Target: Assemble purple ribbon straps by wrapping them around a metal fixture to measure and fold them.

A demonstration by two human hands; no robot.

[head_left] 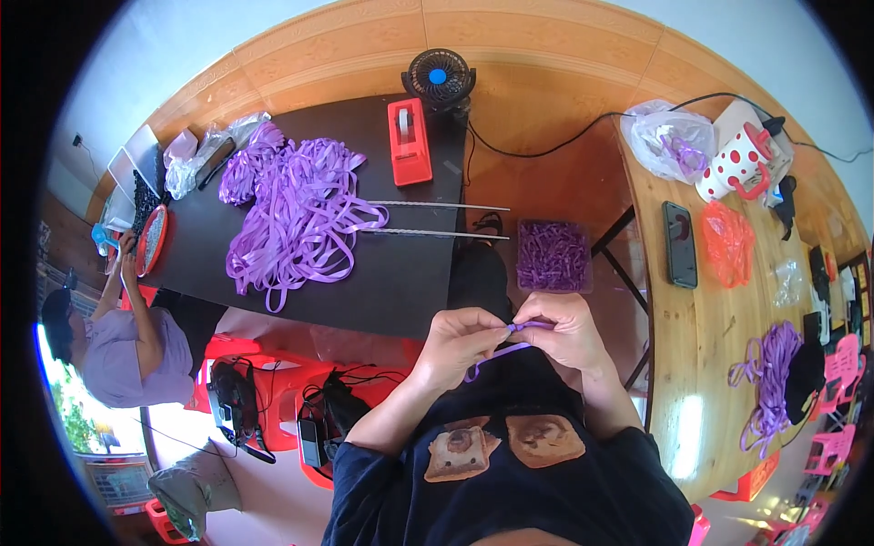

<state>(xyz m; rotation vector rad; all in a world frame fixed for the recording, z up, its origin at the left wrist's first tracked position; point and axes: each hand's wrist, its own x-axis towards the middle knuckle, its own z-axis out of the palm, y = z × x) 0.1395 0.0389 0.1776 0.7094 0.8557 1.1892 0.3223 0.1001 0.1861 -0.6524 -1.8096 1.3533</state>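
Between my two hands is a narrow purple ribbon (500, 355), held in front of my dark shirt. My left hand (462, 341) pinches it between thumb and forefinger, close to a small knot or fold. Right beside it, my right hand (566, 331) grips the ribbon the same way, and the fingertips nearly meet. One loose length hangs below the left fingers. On the dark table to the left lies a large heap of purple ribbon (296, 205), with two thin metal rods (437, 235) sticking out toward me. A clear box (554, 257) of short purple ribbon pieces sits beyond my hands.
A red tape dispenser (409, 144) and a black fan (439, 78) stand on the dark table (391, 282). The wooden table (678, 364) at right holds a phone (679, 244), a dotted cup (734, 164), plastic bags and another ribbon bundle (774, 378). A person (137, 350) works at far left.
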